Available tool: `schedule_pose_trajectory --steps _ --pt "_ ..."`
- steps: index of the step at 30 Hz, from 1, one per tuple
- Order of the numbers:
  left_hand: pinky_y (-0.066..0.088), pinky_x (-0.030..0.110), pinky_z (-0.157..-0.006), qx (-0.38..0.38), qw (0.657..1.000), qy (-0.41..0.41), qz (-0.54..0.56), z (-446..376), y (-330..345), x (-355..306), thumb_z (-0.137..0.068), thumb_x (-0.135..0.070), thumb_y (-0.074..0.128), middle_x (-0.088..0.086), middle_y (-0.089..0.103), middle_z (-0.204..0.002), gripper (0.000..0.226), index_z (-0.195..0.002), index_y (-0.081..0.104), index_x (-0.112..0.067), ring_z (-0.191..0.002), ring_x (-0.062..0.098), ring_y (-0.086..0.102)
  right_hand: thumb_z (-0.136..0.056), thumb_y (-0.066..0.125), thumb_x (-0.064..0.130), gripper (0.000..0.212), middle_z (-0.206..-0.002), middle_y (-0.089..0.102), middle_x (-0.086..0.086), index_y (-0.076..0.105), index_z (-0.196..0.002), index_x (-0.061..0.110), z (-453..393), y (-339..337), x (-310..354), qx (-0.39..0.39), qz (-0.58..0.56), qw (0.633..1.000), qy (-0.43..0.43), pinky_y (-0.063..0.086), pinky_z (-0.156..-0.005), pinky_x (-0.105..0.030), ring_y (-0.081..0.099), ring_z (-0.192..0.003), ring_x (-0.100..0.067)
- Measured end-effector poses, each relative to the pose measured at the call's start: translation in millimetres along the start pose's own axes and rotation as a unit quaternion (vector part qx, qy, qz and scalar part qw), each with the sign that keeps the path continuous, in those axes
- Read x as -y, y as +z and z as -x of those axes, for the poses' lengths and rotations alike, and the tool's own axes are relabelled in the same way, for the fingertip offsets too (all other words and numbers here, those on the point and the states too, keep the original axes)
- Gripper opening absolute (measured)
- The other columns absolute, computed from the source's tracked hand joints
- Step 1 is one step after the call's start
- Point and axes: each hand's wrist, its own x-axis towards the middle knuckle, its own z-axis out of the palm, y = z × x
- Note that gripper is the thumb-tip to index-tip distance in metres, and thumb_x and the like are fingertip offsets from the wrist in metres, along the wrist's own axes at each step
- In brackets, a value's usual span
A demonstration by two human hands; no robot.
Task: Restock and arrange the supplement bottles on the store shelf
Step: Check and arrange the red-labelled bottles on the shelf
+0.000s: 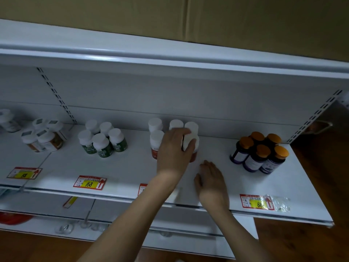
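On the white shelf (132,167) stand groups of supplement bottles. In the middle group, white-capped bottles with red labels (155,137) stand close together. My left hand (174,152) grips the front right bottle of that group (192,146), fingers curled over its white cap. My right hand (211,180) lies lower and to the right, fingers relaxed on the bare shelf surface, holding nothing. To the left stand green-labelled bottles (103,140); to the right, dark bottles with orange caps (260,154).
Brown-labelled bottles (44,138) stand at far left. Red and yellow price tags (89,182) line the shelf front, one (257,202) at right. An upper shelf (170,59) overhangs. Lower shelves and a wooden floor (317,167) lie below and right.
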Motion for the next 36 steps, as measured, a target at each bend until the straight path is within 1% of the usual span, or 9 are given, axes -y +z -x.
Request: schedule_pose_trajectory --steps 4,7,14,20,23,26,29,33,36 --pt "0.042 0.038 -0.095 0.135 0.984 0.045 -0.105 -36.3 -5.2 -6.7 -0.088 -0.028 0.071 0.009 0.064 -0.119 0.04 -0.122 0.062 -0.01 -0.114 0.029 0.054 -0.094 0.041 0.032 0.051 -0.146 0.051 -0.012 0.057 -0.134 0.005 -1.1 -1.0 1.1 0.01 -0.014 1.0 0.012 0.025 -0.12 -0.037 0.043 -0.14 -0.028" --pt "0.039 0.037 -0.103 0.25 0.945 0.02 -0.209 -47.2 -2.6 -6.9 -0.092 -0.041 0.063 0.009 0.058 -0.132 0.052 -0.135 0.053 -0.013 -0.124 0.028 0.05 -0.093 0.043 0.031 0.05 -0.145 0.053 -0.011 0.059 -0.133 0.005 -1.4 -1.4 1.3 0.003 -0.013 1.0 0.014 0.028 -0.12 -0.037 0.044 -0.139 -0.027" --pt "0.04 0.036 -0.094 0.288 0.919 0.019 -0.27 -48.8 2.2 -4.7 -0.091 -0.042 0.064 0.01 0.061 -0.123 0.047 -0.129 0.055 -0.014 -0.116 0.029 0.055 -0.093 0.042 0.031 0.049 -0.141 0.056 -0.013 0.061 -0.13 0.004 -2.3 1.6 -1.6 -0.011 -0.019 1.0 0.013 0.032 -0.118 -0.041 0.048 -0.135 -0.029" --pt "0.045 0.035 -0.095 0.275 0.946 -0.003 -0.171 -49.9 -6.1 -9.5 -0.088 -0.035 0.07 0.009 0.061 -0.128 0.052 -0.133 0.056 -0.014 -0.118 0.026 0.055 -0.097 0.043 0.029 0.048 -0.149 0.047 -0.009 0.056 -0.137 0.006 -4.8 -4.6 -0.5 0.037 -0.058 0.997 0.028 0.019 -0.12 -0.031 0.036 -0.144 -0.026" --pt "0.042 0.026 -0.096 0.224 0.973 -0.029 -0.048 -49.5 -21.4 -15.7 -0.082 -0.029 0.078 0.003 0.063 -0.126 0.051 -0.128 0.062 -0.016 -0.114 0.019 0.058 -0.098 0.05 0.019 0.036 -0.139 0.056 -0.007 0.061 -0.129 0.007 -15.2 -18.2 1.8 0.052 -0.157 0.984 0.067 0.033 -0.112 -0.026 0.047 -0.135 -0.026" --pt "0.046 0.009 -0.082 0.201 0.977 -0.042 0.057 -49.5 -43.4 -24.8 -0.08 -0.025 0.081 -0.004 0.066 -0.118 0.044 -0.122 0.066 -0.019 -0.098 0.005 0.062 -0.098 0.053 0.005 0.022 -0.113 0.066 0.001 0.067 -0.114 0.013 -27.3 -53.4 25.1 0.013 -0.339 0.93 0.138 0.045 -0.082 -0.01 0.062 -0.111 -0.021" --pt "0.042 0.0 -0.07 0.204 0.969 -0.06 0.124 -47.1 -66.0 -34.4 -0.081 -0.025 0.08 -0.015 0.066 -0.11 0.038 -0.117 0.068 -0.027 -0.086 -0.012 0.061 -0.099 0.053 0.004 0.025 -0.105 0.071 -0.001 0.068 -0.101 0.024 -32.1 -96.2 56.0 -0.018 -0.47 0.876 0.111 0.052 -0.087 -0.024 0.066 -0.103 -0.023" --pt "0.054 0.012 -0.074 0.191 0.959 -0.088 0.189 -42.6 -90.2 -40.8 -0.08 -0.025 0.081 -0.017 0.069 -0.104 0.033 -0.11 0.069 -0.034 -0.086 -0.004 0.067 -0.1 0.053 0.01 0.027 -0.121 0.069 -0.005 0.063 -0.125 0.013 -19.9 -137.8 89.6 0.049 -0.56 0.826 0.048 0.054 -0.097 -0.036 0.066 -0.114 -0.018" --pt "0.06 0.034 -0.083 0.165 0.949 -0.131 0.235 -40.4 -100.6 -40.4 -0.078 -0.026 0.082 -0.013 0.071 -0.104 0.031 -0.106 0.07 -0.035 -0.091 0.007 0.071 -0.092 0.059 0.016 0.038 -0.124 0.069 -0.002 0.059 -0.13 0.021 -8.2 -146.3 103.3 0.103 -0.585 0.804 0.034 0.053 -0.097 -0.04 0.064 -0.118 -0.021"
